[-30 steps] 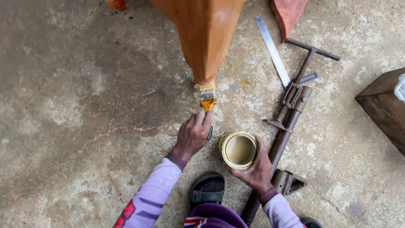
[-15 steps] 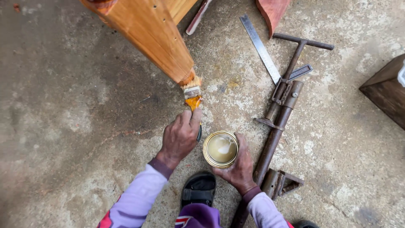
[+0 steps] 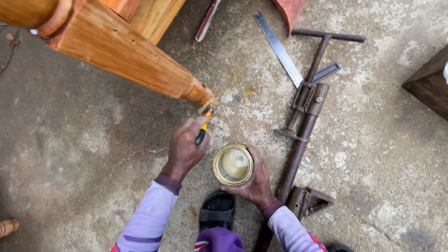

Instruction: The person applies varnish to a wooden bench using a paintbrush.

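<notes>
Brass-coloured and round, the small open metal tin (image 3: 233, 164) sits in the right hand (image 3: 254, 181), whose fingers wrap its far side and underside; inside it lies a pale, creamy liquid with a glossy surface. How full the tin is cannot be told from above. The left hand (image 3: 185, 148) is closed around the black and yellow handle of a small paintbrush (image 3: 204, 128), whose tip touches the narrow lower end of the turned orange-brown wooden furniture leg (image 3: 126, 58). The bristles are hard to make out where they meet the wood. That leg runs up and left out of the frame, so the piece it belongs to is cut off.

Just right of the tin, on the rough grey concrete floor (image 3: 84, 154), lies a long rusty iron bar clamp (image 3: 301, 135) with a T-shaped handle, and a steel try square (image 3: 280, 49) crosses it near the top. A black sandal (image 3: 217, 210) shows below the tin, between the lilac sleeves (image 3: 149, 219). A dark wooden block (image 3: 429, 84) is clipped by the right edge.
</notes>
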